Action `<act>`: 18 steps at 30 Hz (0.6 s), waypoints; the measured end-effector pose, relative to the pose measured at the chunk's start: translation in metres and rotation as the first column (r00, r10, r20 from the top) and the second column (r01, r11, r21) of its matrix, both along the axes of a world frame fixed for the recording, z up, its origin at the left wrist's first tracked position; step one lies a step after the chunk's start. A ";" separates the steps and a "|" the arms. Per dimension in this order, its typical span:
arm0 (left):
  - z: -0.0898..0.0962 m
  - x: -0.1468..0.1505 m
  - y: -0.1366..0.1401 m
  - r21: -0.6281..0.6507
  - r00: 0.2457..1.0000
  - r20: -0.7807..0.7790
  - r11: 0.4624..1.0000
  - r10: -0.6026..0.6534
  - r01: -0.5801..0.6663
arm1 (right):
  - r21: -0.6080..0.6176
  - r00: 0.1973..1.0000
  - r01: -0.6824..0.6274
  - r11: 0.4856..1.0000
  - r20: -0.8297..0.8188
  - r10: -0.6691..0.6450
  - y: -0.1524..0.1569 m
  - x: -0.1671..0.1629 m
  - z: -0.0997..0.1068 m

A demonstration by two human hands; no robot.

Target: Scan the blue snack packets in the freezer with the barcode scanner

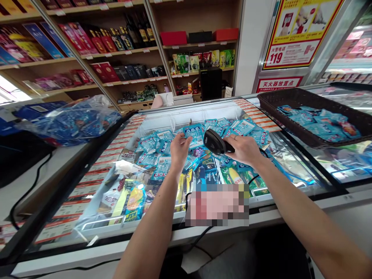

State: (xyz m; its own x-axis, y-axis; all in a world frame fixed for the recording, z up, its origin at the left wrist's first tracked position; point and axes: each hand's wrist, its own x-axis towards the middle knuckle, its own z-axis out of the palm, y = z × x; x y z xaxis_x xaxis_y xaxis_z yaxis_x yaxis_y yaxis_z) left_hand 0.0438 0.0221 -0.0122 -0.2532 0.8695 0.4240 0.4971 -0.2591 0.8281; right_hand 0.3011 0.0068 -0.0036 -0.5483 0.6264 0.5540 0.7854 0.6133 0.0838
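Observation:
My right hand [244,149] is wrapped round the handle of a black barcode scanner [214,142], its head turned to the left. Between thumb and fingers, my left hand [179,150] pinches a small blue snack packet [194,132] by its left side. The scanner's head is just right of that packet. Many more blue packets [162,166] lie spread over the glass top [99,193] of a chest freezer, below and around both hands. A black cord [253,179] hangs below my right hand.
A dark woven basket [308,95] with blue packets stands on the right. At left lies a clear plastic bag [78,122] of blue packets. A blurred-out rectangle [217,205] covers something at the freezer's front edge. Stocked shelves [124,52] stand behind.

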 end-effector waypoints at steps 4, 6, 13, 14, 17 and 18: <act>-0.003 0.001 0.002 -0.031 1.000 -0.015 0.999 0.013 -0.014 | -0.019 0.999 -0.020 1.000 0.025 0.021 -0.001 -0.001 0.001; -0.006 0.001 0.003 -0.040 1.000 -0.018 0.999 0.008 -0.009 | -0.023 0.999 -0.021 1.000 0.037 0.022 -0.002 -0.001 0.001; -0.010 0.000 0.005 -0.036 1.000 -0.009 0.999 -0.012 0.012 | -0.018 0.998 -0.029 0.999 0.057 0.030 -0.002 -0.001 0.001; -0.010 -0.001 0.005 -0.035 1.000 -0.014 0.999 -0.008 0.008 | -0.019 0.998 -0.031 0.999 0.058 0.032 -0.002 -0.001 0.001; -0.010 -0.001 0.005 -0.036 1.000 -0.015 0.999 -0.006 0.006 | -0.022 0.997 -0.040 0.999 0.062 0.042 -0.003 -0.001 0.002; -0.010 -0.001 0.005 -0.036 1.000 -0.009 0.999 -0.011 0.010 | -0.023 0.997 -0.043 0.999 0.062 0.045 -0.003 -0.001 0.002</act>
